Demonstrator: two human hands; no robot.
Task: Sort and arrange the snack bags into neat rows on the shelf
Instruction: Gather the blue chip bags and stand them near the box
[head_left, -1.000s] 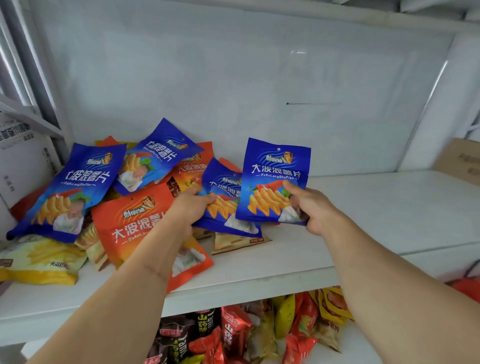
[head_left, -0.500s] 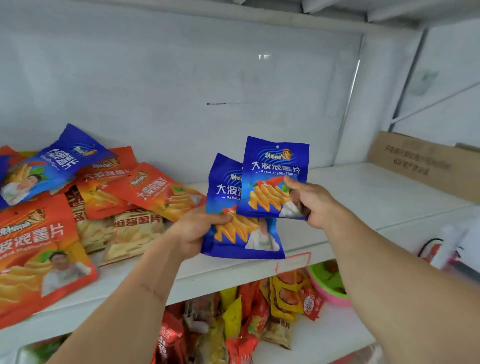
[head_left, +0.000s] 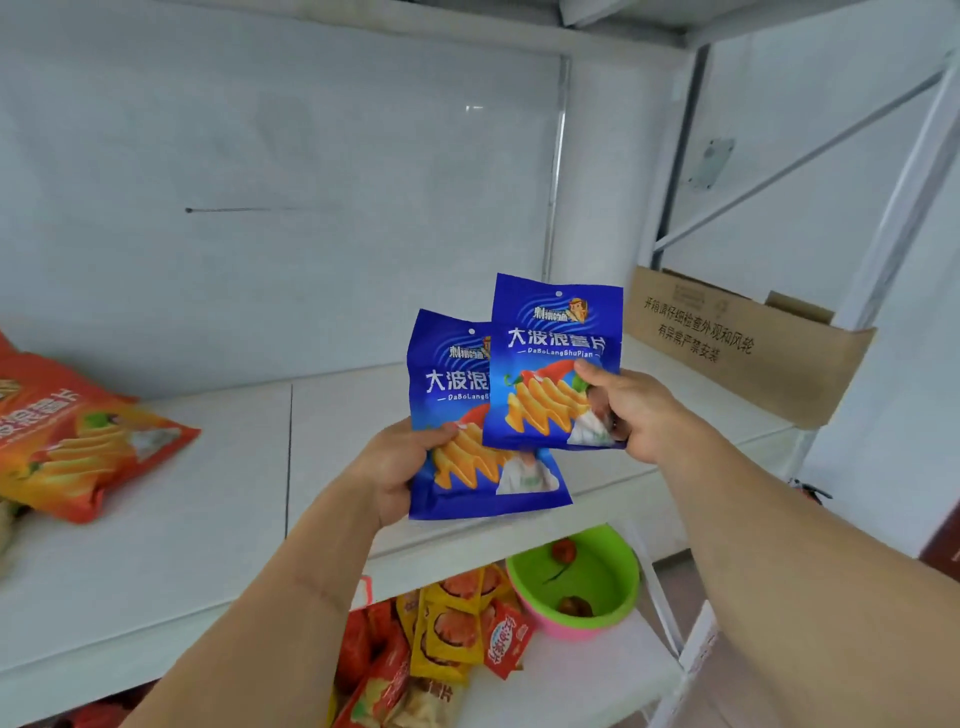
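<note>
Above shelf (head_left: 208, 519), blue bags (head_left: 556, 364) upright.

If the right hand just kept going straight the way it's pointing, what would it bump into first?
Probably nothing soon: the right hand, gripping a blue bag, points over bare shelf toward the white back wall. Depth is unclear.

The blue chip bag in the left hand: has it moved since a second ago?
Yes. The blue chip bag has travelled right along the white shelf, away from the orange bag, in the left hand.
</note>
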